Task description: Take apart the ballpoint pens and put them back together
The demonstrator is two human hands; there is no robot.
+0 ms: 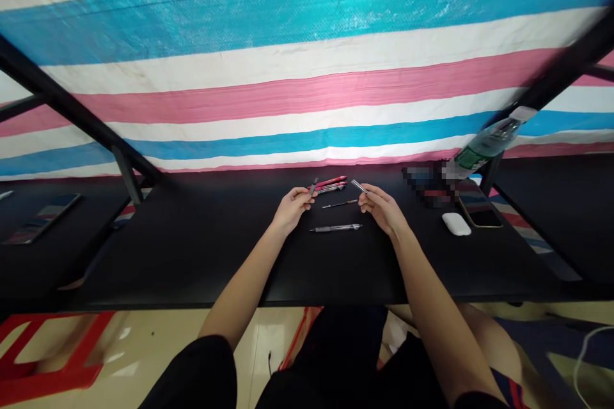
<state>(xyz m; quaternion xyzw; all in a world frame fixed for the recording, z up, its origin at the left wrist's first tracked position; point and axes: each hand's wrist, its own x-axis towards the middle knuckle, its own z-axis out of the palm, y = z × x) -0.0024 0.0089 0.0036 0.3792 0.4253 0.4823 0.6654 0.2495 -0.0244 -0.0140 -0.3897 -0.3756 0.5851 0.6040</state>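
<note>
Between the thumb and fingers of my left hand (293,208) is a short dark grey pen part (313,186), held upright. My right hand (380,206) pinches a clear pen barrel (357,186), tilted up to the left. The two parts are apart. On the black table (215,243), a thin pen refill (339,204) lies between my hands. Nearer to me rests a grey and clear pen (336,228). Behind my left fingers are a red pen (334,180) and another pen with a clear barrel (332,188), close together.
At the right stand a tilted plastic bottle (489,144), a phone (481,212) and a white earphone case (456,223). Another phone (45,217) lies at the far left. Black metal bars (71,108) and a striped sheet (307,102) bound the table. A red stool (91,377) is below left.
</note>
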